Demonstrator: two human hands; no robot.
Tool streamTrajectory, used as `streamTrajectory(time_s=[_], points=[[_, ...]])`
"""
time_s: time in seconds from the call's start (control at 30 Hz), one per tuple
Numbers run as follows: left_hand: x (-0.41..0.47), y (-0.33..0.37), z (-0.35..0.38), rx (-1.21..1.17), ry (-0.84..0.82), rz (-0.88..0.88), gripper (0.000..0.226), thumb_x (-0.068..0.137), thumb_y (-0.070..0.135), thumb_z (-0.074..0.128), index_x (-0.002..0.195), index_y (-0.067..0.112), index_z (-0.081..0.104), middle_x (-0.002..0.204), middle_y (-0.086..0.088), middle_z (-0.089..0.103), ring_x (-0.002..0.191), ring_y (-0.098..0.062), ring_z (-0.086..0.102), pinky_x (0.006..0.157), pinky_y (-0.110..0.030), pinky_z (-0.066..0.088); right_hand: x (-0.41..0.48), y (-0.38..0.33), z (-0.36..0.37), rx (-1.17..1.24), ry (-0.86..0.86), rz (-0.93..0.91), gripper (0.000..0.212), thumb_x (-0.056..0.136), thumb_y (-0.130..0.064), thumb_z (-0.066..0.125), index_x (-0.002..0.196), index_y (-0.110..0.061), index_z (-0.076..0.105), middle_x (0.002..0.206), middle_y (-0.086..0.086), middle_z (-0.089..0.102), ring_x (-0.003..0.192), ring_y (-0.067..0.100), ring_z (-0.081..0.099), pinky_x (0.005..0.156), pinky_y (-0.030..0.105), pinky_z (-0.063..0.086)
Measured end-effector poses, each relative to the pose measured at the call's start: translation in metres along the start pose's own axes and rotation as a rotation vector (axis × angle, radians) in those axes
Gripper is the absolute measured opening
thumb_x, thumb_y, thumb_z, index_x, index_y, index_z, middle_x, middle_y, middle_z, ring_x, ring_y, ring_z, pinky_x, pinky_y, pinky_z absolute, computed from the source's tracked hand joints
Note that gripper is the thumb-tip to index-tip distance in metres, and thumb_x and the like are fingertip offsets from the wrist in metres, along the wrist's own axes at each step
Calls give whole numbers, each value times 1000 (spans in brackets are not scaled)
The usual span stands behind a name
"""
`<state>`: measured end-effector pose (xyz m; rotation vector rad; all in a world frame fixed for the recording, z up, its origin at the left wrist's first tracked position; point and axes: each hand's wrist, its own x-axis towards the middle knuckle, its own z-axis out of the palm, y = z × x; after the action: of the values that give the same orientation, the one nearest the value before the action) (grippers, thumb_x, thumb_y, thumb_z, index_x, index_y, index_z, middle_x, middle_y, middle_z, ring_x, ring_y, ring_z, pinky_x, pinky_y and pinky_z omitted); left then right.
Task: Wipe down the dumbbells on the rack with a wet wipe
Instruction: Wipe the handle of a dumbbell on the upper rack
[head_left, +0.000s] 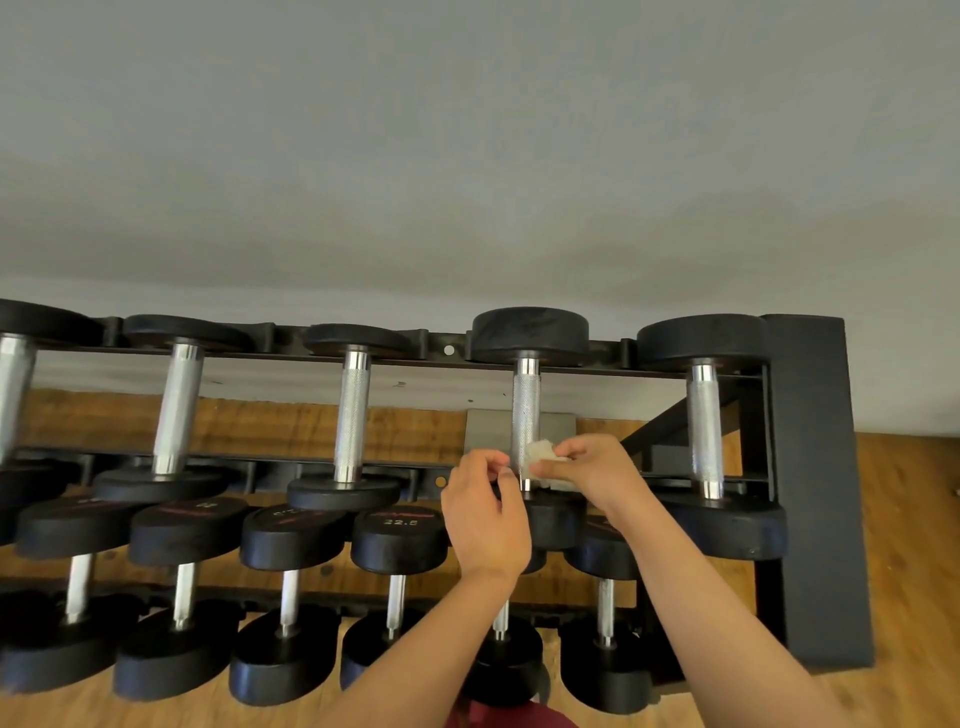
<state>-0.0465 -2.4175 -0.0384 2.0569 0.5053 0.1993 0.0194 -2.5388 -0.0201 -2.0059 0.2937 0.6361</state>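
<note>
A black rack (810, 467) holds two rows of black dumbbells with knurled steel handles. My right hand (592, 470) pinches a white wet wipe (540, 451) against the lower part of the handle (525, 410) of the upper row's second dumbbell from the right. My left hand (485, 514) is on the other side of that handle with its fingers curled and its fingertips pinching a small end of the wipe next to the steel. The near head of this dumbbell is mostly hidden behind both hands.
Other upper-row dumbbells (353, 415) stand to the left, and one (706, 426) to the right beside the rack's upright end. The lower row (400, 540) lies under my forearms. A grey wall rises behind; wooden floor (909, 545) spreads around the rack.
</note>
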Motion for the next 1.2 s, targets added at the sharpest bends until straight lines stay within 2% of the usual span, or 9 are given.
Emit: streamTrajectory(time_s=[0.13, 0.3, 0.43, 0.57, 0.73, 0.83, 0.93, 1.03, 1.2], points=[[-1, -2, 1, 6, -9, -10, 16, 93, 27, 42, 94, 24, 58, 87, 14, 58, 86, -5, 52, 83, -36, 47, 3, -6, 4, 32, -50, -3, 45, 76, -29, 81, 114, -10, 67, 106, -4, 63, 94, 10, 55, 69, 18, 38], [-1, -1, 0, 16, -10, -14, 12, 94, 20, 47, 93, 24, 58, 86, 13, 59, 87, -6, 53, 84, -37, 47, 7, -5, -1, 68, 46, 16, 34, 75, -25, 82, 100, -6, 70, 97, 1, 65, 93, 17, 60, 69, 20, 40], [-1, 0, 0, 5, -18, -26, 12, 94, 20, 47, 93, 25, 58, 84, 14, 59, 87, -5, 53, 84, -38, 48, 5, -13, 0, 93, 24, 15, 42, 79, -27, 79, 114, -9, 66, 103, -3, 62, 96, 13, 57, 79, 25, 40], [-1, 0, 0, -1, -20, -32, 12, 95, 19, 47, 91, 26, 57, 82, 14, 58, 86, -5, 54, 84, -40, 48, 7, -20, 4, 57, -22, 11, 43, 76, -33, 80, 109, -8, 68, 103, 2, 65, 89, 10, 58, 70, 22, 43], [-1, -1, 0, 3, -27, -33, 12, 93, 21, 46, 92, 27, 57, 82, 13, 60, 86, -6, 54, 86, -40, 48, 7, -13, -1, 247, 86, 9, 37, 80, -20, 78, 113, -8, 65, 104, -4, 60, 91, 7, 54, 86, 25, 38], [-1, -1, 0, 11, -33, -38, 12, 94, 20, 47, 93, 26, 57, 84, 12, 61, 87, -6, 54, 87, -40, 48, 4, -23, 4, 312, 14, 18, 34, 82, -21, 76, 113, -14, 64, 86, -15, 55, 77, -5, 47, 76, 19, 38], [-1, -1, 0, 3, -38, -35, 12, 94, 21, 46, 92, 27, 57, 84, 12, 61, 87, -9, 56, 86, -43, 48, 9, -20, 4, 317, 86, 22, 32, 79, -24, 78, 106, -10, 67, 88, -10, 59, 86, 4, 55, 65, 14, 36], [0, 1, -1, -2, -31, -32, 19, 89, 34, 39, 91, 28, 56, 83, 12, 61, 86, -11, 56, 84, -44, 49, 12, -17, 4, 409, 144, 56, 31, 80, -26, 78, 106, -13, 67, 104, -5, 61, 110, 18, 54, 81, 24, 38], [-2, 2, -2, -7, -32, -33, 23, 86, 38, 34, 91, 30, 55, 81, 13, 60, 85, -10, 57, 83, -45, 50, 14, -26, 12, 505, 79, 97, 58, 79, -30, 79, 129, -11, 56, 114, -5, 52, 109, 15, 45, 92, 31, 32]])
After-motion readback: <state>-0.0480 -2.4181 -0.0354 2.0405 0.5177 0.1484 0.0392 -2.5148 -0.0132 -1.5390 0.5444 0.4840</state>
